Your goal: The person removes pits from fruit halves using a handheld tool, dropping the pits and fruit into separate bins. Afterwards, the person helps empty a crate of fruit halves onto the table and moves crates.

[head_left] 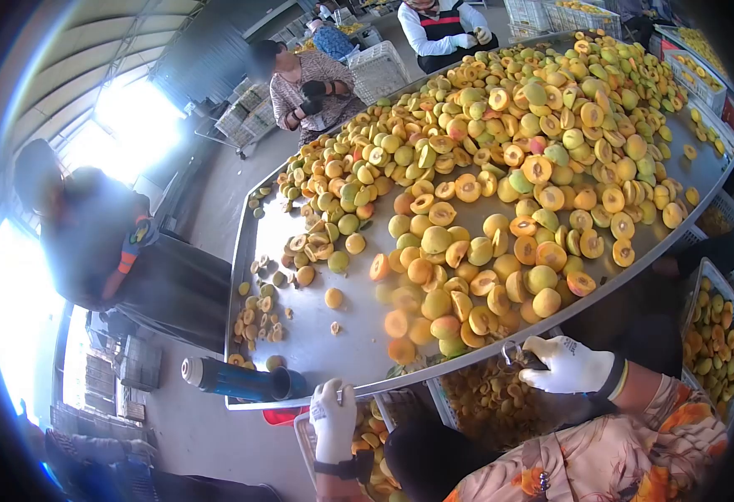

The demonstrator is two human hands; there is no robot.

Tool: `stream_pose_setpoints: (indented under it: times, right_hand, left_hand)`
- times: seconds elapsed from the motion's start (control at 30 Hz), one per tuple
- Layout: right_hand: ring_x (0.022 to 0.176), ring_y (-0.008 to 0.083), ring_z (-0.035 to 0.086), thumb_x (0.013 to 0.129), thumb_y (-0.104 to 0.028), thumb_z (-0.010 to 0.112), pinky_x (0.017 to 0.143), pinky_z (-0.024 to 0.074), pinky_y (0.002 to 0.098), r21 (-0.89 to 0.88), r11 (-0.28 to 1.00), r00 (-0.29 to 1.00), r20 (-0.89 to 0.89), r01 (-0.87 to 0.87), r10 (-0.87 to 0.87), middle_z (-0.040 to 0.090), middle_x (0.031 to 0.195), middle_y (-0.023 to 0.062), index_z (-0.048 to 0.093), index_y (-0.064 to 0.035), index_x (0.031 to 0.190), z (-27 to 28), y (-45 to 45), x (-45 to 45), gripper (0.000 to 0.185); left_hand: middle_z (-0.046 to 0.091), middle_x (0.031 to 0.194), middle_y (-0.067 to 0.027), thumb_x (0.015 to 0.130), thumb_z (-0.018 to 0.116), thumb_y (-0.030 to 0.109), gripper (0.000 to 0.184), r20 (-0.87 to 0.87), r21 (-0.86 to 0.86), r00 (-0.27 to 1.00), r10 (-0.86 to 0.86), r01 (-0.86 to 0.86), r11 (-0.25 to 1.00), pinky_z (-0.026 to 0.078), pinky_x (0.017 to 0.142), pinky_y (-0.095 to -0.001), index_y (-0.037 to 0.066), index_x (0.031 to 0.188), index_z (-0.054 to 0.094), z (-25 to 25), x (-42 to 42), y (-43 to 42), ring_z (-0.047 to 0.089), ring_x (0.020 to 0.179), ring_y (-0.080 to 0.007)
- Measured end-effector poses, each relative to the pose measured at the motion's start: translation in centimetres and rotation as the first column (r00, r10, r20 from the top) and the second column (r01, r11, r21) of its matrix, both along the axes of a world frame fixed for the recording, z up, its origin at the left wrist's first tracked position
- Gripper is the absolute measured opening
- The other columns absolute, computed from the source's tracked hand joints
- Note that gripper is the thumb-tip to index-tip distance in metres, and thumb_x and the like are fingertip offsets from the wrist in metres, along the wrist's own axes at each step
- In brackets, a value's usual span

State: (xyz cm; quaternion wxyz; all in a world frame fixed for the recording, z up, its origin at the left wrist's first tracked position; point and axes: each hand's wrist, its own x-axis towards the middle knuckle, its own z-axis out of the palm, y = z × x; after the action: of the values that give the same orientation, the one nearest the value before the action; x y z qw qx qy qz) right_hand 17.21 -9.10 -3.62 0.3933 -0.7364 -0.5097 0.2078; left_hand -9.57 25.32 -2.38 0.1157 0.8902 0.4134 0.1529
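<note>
My right hand (pixel 569 366), in a white glove, is closed around a small metal hand tool (pixel 513 353) with a loop-shaped end, held just off the table's front edge. My left hand (pixel 333 418), also gloved in white, has its fingers curled in beside the table's rim; whatever is inside them is hidden. Ahead of both hands, whole and halved apricot-like fruits (pixel 467 251) are heaped on the metal table (pixel 358 326). Many halves show orange flesh, some with the pit in. Below the rim, between my hands, a crate holds pits and fruit scraps (pixel 492 397).
A blue flask (pixel 233 379) lies on its side at the table's left corner. Beside my left forearm, a crate (pixel 306 443) holds fruit halves; another full crate (pixel 718 343) stands at right. Across the table are several people, one in dark gloves (pixel 312 96).
</note>
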Motion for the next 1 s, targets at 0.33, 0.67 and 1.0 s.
stream_pose_setpoints:
  times: [0.33,0.67,1.0]
  right_hand:
    - [0.078,0.0443,0.068,0.090,-0.037,0.064,0.070,0.0537,0.0528,-0.488,0.873,0.983,0.169,0.025,0.066,0.069,0.080,0.0234,0.058,-0.0039,0.106,0.5,2.7,5.8,0.037]
    - [0.074,0.0423,0.069,0.090,-0.039,0.064,0.067,0.0549,0.0524,-0.505,0.859,0.989,0.147,0.085,-0.011,0.068,0.076,0.0187,0.059,-0.0080,0.100,0.4,3.1,5.8,0.033]
    - [0.072,0.0438,0.067,0.089,-0.040,0.064,0.066,0.0534,0.0530,-0.537,0.843,0.996,0.091,0.042,0.008,0.066,0.072,0.0202,0.056,-0.0081,0.099,2.6,3.6,6.2,0.034]
  left_hand:
    - [0.067,0.118,-0.0208,0.087,0.069,0.021,0.039,0.101,0.126,0.920,-0.378,0.365,0.922,0.050,0.095,-0.0450,0.002,0.121,0.066,-2.9,16.5,6.3,0.063,0.110,-0.0388]
    - [0.069,0.116,-0.0188,0.092,0.065,0.040,0.042,-0.075,0.093,0.935,-0.348,0.354,0.931,0.052,0.089,-0.0444,0.005,0.114,0.072,-4.3,30.7,10.6,0.068,0.104,-0.0355]
    - [0.070,0.116,-0.0221,0.087,0.067,0.046,0.049,-0.306,-0.161,0.901,-0.309,0.271,0.949,0.038,0.104,-0.0561,0.002,0.109,0.069,-3.0,34.1,8.0,0.063,0.115,-0.0401]
